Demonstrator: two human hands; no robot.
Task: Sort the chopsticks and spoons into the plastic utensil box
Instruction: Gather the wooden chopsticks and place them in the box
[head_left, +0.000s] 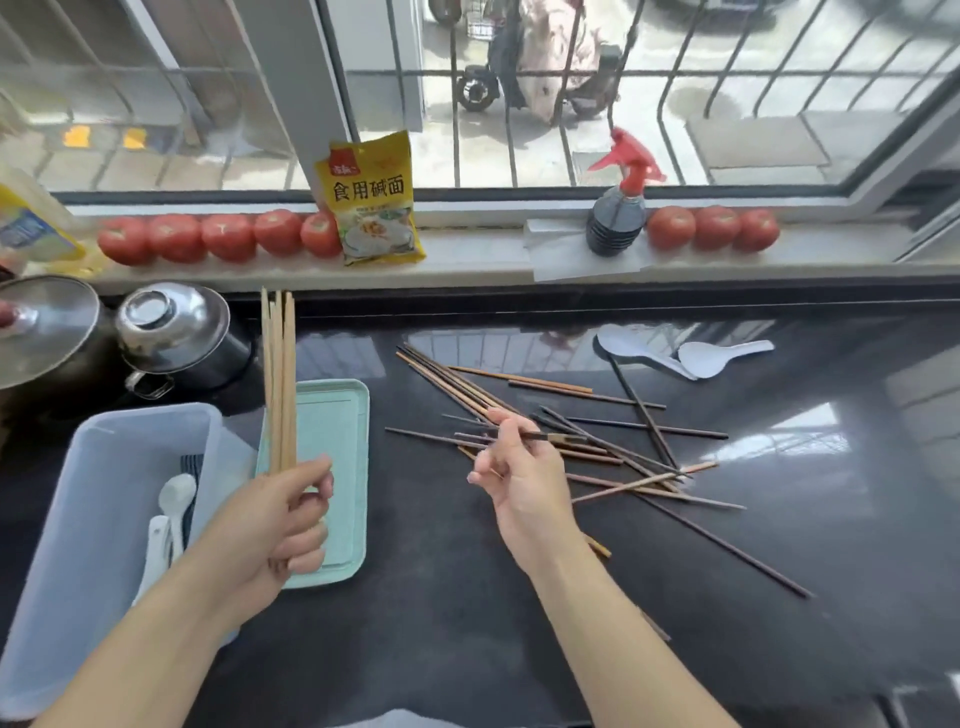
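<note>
Utensil box (62, 519) left of lid (332, 415), chopsticks (597, 441) right

A dark, glossy countertop (779, 519) fills the lower frame. On it — at centre right — lies a loose scatter of chopsticks (597, 441); two white spoons (691, 353) sit upper right. At lower left stand a plastic utensil box (67, 519) and a mint-green lid (337, 467), with metal pots (176, 338) behind.

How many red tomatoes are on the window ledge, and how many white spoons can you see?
Tomatoes left of the yellow packet: 5, starting at
Tomatoes right of the spray bottle: 3, starting at
White spoons on the counter: 2, one at
White spoons in the plastic box: 2, one at
Total: 8 tomatoes, 4 spoons, 12 things.
</note>
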